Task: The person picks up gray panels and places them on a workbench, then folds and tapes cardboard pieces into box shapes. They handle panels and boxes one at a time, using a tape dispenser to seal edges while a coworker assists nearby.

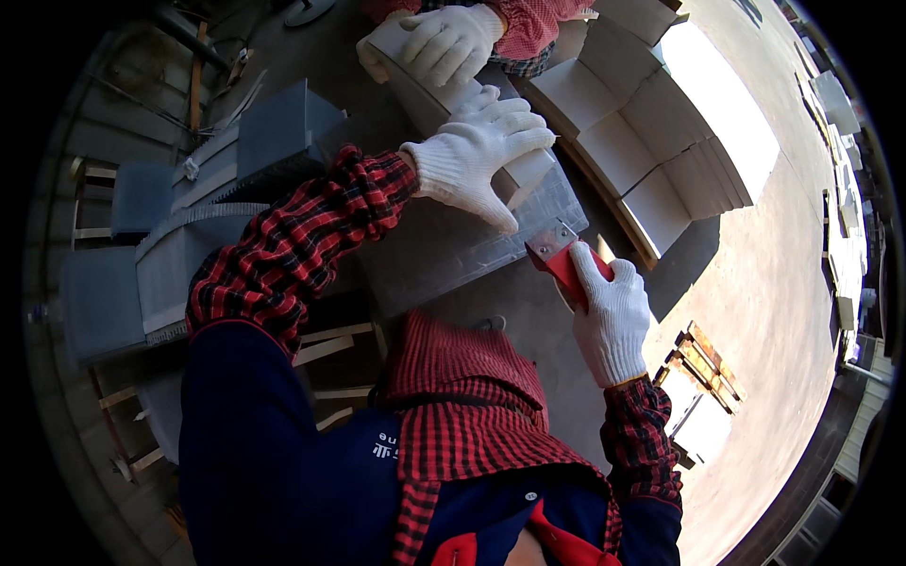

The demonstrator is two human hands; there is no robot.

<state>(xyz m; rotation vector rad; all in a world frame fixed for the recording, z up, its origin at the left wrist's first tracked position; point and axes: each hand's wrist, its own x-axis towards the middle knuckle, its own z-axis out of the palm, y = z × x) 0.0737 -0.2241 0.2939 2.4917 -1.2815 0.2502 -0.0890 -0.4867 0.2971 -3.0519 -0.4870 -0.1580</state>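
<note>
My left hand (pixel 477 162), in a white knitted glove, lies with spread fingers on a long, pale box-like piece (pixel 420 92). My right hand (pixel 612 316), also gloved, is wrapped round a red hand tool (pixel 569 274) with a riveted metal plate at its front end. That plate is beside the near right corner of a grey work surface (pixel 434 259), which lies under the pale piece. Across from me, another person's gloved hands (pixel 451 45) rest on the far end of the same piece.
Open cardboard-like boxes (pixel 618 141) stand in a row at the far right. Stacks of grey panels (pixel 203 255) are at my left. A wooden pallet (pixel 706 368) lies on the sunlit floor to the right.
</note>
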